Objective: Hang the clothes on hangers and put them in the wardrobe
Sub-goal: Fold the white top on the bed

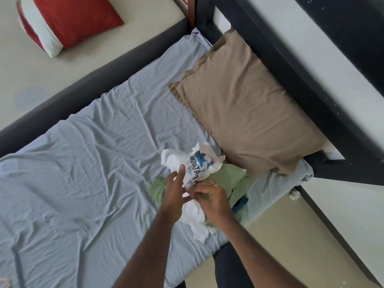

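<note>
Both hands are working a crumpled white T-shirt over green clothes beside the tan pillow, its length running toward the pillow, the right hand pinching it, the left hand touching it with straight fingers.

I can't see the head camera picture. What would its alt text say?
Seen from above, a person's left hand and right hand handle a crumpled white printed T-shirt over a small pile with a green garment, on a bed with a wrinkled pale blue sheet. A tan pillow lies beside the pile. No hanger or wardrobe is visible.
</note>
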`<state>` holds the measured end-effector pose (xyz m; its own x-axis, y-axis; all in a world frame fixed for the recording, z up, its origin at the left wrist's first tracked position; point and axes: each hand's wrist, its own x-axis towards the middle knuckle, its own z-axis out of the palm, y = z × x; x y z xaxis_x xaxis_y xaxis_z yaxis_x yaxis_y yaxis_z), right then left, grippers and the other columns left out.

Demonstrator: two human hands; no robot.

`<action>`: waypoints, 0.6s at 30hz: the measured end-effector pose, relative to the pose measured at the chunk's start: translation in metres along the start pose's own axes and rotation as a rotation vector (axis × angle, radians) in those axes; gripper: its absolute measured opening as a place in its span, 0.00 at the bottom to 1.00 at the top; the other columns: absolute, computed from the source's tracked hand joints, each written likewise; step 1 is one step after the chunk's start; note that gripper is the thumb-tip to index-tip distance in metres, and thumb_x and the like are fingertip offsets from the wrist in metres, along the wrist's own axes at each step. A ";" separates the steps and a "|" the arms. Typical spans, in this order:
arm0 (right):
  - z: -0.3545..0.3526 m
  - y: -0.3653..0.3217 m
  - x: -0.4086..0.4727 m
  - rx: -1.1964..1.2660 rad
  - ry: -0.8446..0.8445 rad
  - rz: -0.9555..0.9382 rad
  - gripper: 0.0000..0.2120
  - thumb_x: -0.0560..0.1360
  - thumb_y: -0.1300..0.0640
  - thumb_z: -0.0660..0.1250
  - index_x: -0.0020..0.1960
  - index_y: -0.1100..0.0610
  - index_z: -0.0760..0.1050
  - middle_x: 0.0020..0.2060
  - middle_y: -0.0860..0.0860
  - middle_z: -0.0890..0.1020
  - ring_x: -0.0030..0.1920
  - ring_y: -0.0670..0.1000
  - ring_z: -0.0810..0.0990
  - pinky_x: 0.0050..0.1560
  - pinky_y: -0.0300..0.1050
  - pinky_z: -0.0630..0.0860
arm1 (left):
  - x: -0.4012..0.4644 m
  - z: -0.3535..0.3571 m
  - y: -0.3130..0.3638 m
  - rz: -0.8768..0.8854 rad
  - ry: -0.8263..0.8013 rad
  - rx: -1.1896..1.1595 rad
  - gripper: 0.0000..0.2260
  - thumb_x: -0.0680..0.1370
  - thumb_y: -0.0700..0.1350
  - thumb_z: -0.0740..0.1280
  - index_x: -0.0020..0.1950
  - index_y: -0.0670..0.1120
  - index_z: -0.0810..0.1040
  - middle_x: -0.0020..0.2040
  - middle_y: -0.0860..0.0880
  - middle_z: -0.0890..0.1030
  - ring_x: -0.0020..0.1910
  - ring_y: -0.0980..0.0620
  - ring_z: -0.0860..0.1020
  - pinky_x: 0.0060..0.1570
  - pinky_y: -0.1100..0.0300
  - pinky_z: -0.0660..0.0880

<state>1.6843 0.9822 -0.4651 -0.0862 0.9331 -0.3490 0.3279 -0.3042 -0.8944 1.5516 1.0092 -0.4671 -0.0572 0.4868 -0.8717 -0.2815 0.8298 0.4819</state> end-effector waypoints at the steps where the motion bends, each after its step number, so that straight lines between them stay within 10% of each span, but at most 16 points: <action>1: 0.004 -0.005 -0.016 0.042 -0.128 0.057 0.08 0.71 0.67 0.76 0.46 0.56 0.87 0.42 0.41 0.86 0.50 0.42 0.82 0.53 0.35 0.75 | -0.007 -0.001 0.001 -0.005 0.023 -0.027 0.16 0.78 0.54 0.71 0.61 0.49 0.75 0.49 0.46 0.84 0.46 0.47 0.84 0.43 0.50 0.81; 4: 0.011 -0.006 -0.039 0.150 -0.158 0.299 0.09 0.73 0.70 0.73 0.44 0.57 0.87 0.39 0.46 0.87 0.44 0.42 0.84 0.51 0.41 0.77 | -0.029 -0.005 -0.004 0.067 0.048 0.165 0.08 0.77 0.32 0.65 0.49 0.42 0.80 0.30 0.47 0.76 0.31 0.50 0.73 0.38 0.56 0.74; 10: 0.018 0.005 0.009 0.149 0.476 0.571 0.06 0.74 0.62 0.68 0.48 0.58 0.81 0.44 0.50 0.84 0.49 0.53 0.82 0.49 0.48 0.78 | -0.044 -0.014 -0.020 0.120 -0.006 0.429 0.07 0.77 0.35 0.65 0.46 0.42 0.83 0.33 0.53 0.78 0.29 0.57 0.73 0.29 0.67 0.69; 18: 0.023 0.045 0.104 -0.239 0.251 0.435 0.09 0.75 0.58 0.70 0.55 0.53 0.82 0.60 0.57 0.78 0.57 0.57 0.78 0.56 0.45 0.74 | -0.022 -0.030 -0.022 0.114 0.075 0.396 0.04 0.78 0.39 0.67 0.45 0.43 0.80 0.37 0.49 0.80 0.27 0.58 0.75 0.26 0.65 0.68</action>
<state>1.6682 1.0606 -0.5481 0.3221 0.7573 -0.5681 0.4903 -0.6468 -0.5842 1.5301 0.9721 -0.4608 -0.1403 0.5723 -0.8080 0.1200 0.8199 0.5598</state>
